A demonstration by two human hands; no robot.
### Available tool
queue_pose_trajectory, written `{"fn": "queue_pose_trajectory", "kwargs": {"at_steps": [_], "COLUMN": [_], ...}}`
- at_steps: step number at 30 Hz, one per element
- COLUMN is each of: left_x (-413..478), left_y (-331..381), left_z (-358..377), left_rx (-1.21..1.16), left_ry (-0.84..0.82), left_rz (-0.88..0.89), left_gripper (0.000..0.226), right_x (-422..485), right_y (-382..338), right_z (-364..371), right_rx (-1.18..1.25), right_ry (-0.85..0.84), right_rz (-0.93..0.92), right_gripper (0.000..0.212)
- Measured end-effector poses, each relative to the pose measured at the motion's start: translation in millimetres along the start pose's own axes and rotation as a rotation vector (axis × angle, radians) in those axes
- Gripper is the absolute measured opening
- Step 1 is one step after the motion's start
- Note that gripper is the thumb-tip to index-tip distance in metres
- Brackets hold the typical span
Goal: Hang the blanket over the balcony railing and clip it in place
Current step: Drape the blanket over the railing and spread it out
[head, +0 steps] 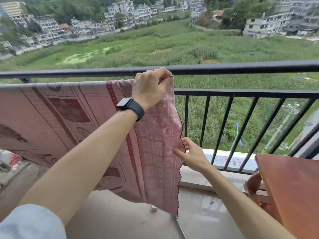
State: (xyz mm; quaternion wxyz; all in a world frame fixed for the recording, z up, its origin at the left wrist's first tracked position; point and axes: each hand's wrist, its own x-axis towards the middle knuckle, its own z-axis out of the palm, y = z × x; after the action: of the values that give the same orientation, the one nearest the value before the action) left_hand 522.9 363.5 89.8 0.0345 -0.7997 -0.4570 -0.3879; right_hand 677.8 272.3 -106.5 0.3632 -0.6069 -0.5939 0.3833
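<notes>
The blanket (69,118), pink with dark red patterns, hangs over the railing (241,67) on the left half of the view. Its top fold lies along the lower of the two horizontal bars, and its cloth drops on the near side toward the floor (120,213). Its right end hangs free with a wavy, dark-stitched hem running down from the top corner to a low point just above the tiles. The left hand (150,87), with a black watch (129,107) on the wrist, is raised to the top bar. Its fingers are curled and pinch the blanket's upper right corner, holding it up against that bar, above the level of the rest of the fold. The right hand (191,152) is lower, at about the middle of the free hem. Its fingers are spread and nearly straight; the forefinger lies against the front of the cloth and the other tips touch the hem, with no firm grip that can be seen. A pale sleeve (29,223) shows at the lower left. To the right, near the railing, stands a reddish wooden table (293,187), apart from the blanket. A thin metal rod (180,226) slants across the floor below the blanket's lowest corner. A small white thing (153,208) lies on the tiles under the cloth, too small to tell what it is. Beyond the bars lie green fields (172,49) and pale buildings (269,23) on the far side.
</notes>
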Motion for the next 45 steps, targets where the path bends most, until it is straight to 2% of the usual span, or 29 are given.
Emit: {"fn": "queue_pose_trajectory", "kwargs": {"at_steps": [2,5,8,10,12,16,18,19,21,23,25,26,29,31,33,36,39,42,44,45], "left_x": [9,20,22,23,26,31,31,30,25,18,8,6,8,12,14,15,14,10,9,10], "left_y": [4,9,8,9,12,16,18,18,20,18,17,14,7,3,1,3,5,3,3,4], "left_z": [-4,-10,-11,-11,-12,-14,-17,-19,-21,-19,-16,-15,-19,-20,-17,-10,-6,-6,-5,-5], "left_rx": [-0.084,-0.17,-0.051,0.013,-0.027,-0.04,-0.076,-0.095,-0.1,0.062,0.263,0.304,0.269,0.187,0.081,0.033,0.049,0.102,0.171,0.201], "left_ry": [-0.054,-0.155,-0.305,-0.334,-0.327,-0.336,-0.384,-0.393,-0.371,-0.307,-0.255,-0.244,-0.276,-0.307,-0.281,-0.174,-0.162,-0.156,-0.107,-0.065], "left_rz": [-0.007,-0.024,-0.05,-0.074,-0.088,-0.045,-0.04,-0.048,-0.065,-0.018,0.059,0.081,0.059,0.024,-0.01,-0.073,-0.075,-0.012,0.071,0.12], "left_gripper": [0.017,0.013,0.016,0.02,0.019,0.01,0.009,0.009,0.01,0.017,0.031,0.031,0.019,0.018,0.017,0.015,0.017,0.025,0.034,0.038], "right_x": [5,23,37,45,50,51,52,55,61,66,68,71,85,94,95,89,89,82,72,69], "right_y": [-27,-75,-105,-116,-121,-122,-122,-123,-125,-129,-130,-127,-116,-107,-102,-106,-109,-103,-93,-86], "right_z": [-8,-28,-44,-50,-57,-67,-67,-65,-61,-60,-66,-70,-92,-105,-106,-89,-73,-69,-68,-67], "right_rx": [0.207,0.628,0.755,0.746,0.704,0.659,0.575,0.5,0.338,0.223,0.109,0.046,-0.225,-0.258,-0.146,-0.019,0.001,0.189,0.122,0.073], "right_ry": [-0.068,-0.048,-0.016,-0.021,-0.033,-0.111,-0.102,-0.064,0.05,0.178,0.241,0.266,0.443,0.523,0.429,0.141,0.113,0.113,0.114,0.098], "right_rz": [-0.057,-0.058,-0.089,-0.07,-0.045,-0.049,-0.133,-0.181,-0.22,-0.257,-0.342,-0.389,-0.461,-0.429,-0.423,-0.449,-0.475,-0.425,-0.421,-0.416], "right_gripper": [0.035,0.039,0.047,0.043,0.04,0.049,0.036,0.023,0.026,0.029,0.026,0.021,0.006,0.007,0.017,0.042,0.046,0.037,0.029,0.031]}}
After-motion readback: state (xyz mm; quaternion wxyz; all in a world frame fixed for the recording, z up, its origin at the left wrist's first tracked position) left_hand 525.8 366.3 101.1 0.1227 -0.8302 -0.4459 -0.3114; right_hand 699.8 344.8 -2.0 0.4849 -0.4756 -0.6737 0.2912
